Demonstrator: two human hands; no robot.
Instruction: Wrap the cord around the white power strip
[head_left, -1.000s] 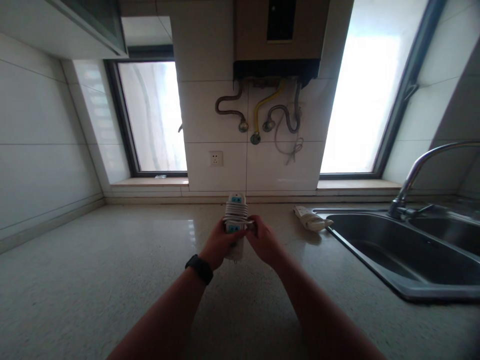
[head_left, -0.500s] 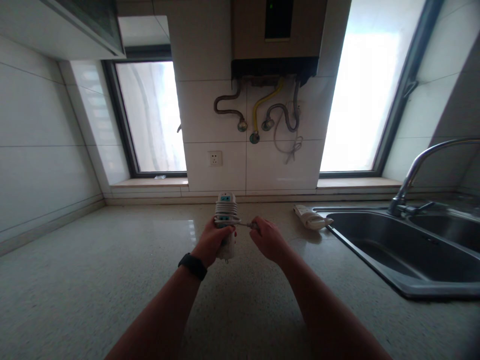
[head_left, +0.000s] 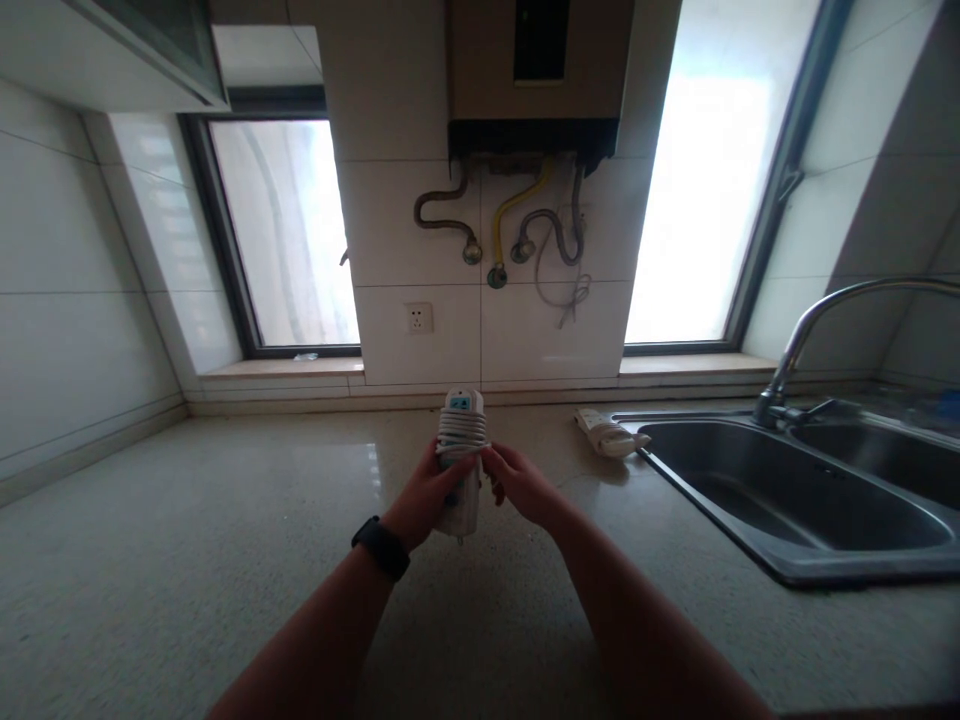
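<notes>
A white power strip (head_left: 463,512) with light-blue socket panels stands out over the countertop, its white cord (head_left: 461,428) wound several times around the upper part. My left hand (head_left: 431,490) is closed around its lower half from the left, the thumb across the front. At the right edge of the winding, my right hand (head_left: 517,482) pinches the cord with thumb and forefinger. The plug end is hidden by the fingers of this hand.
A white wrapped bundle (head_left: 609,436) lies on the speckled countertop (head_left: 247,540), beside the steel sink (head_left: 795,575) with its curved faucet (head_left: 802,335). On the wall are a socket (head_left: 419,318) and a water heater (head_left: 536,100) with pipes below.
My right hand has come in from the right, bringing the cord's end against the power strip. The power strip has tilted slightly, and the whole view has shifted a little.
</notes>
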